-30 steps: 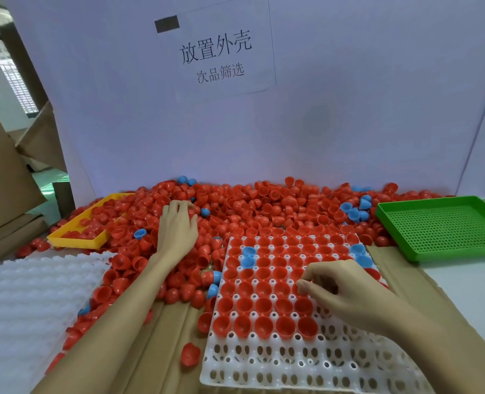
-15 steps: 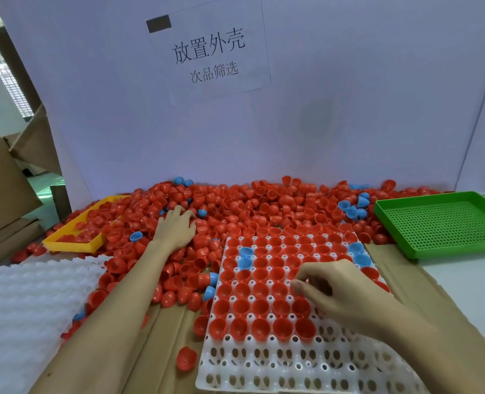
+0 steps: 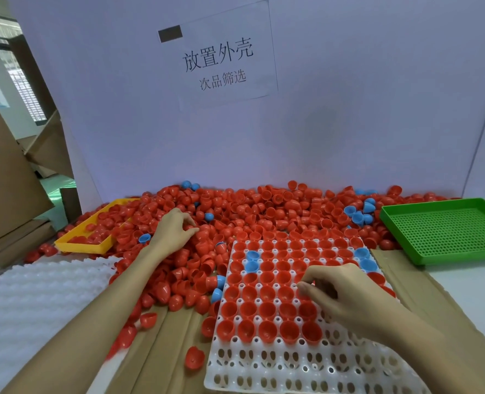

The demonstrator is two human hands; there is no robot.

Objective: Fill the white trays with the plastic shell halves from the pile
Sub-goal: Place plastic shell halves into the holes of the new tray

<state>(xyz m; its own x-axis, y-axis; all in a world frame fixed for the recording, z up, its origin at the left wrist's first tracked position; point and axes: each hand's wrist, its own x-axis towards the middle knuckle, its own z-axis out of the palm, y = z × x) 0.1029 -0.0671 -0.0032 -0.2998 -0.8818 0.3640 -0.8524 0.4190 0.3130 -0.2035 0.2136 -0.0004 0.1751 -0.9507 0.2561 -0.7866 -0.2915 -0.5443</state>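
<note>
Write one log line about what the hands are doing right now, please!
left hand grabbing in red shell pile | right hand placing shell in white tray | tray part filled

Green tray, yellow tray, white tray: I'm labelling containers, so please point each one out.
green tray [image 3: 446, 231], head view, on its perforated floor.
yellow tray [image 3: 82, 247], head view, on its near wall.
white tray [image 3: 287, 368], head view, on its unfilled near rows.

Empty sockets lie open along the white tray's near rows; the shell pile crowds its far and left edges.
</note>
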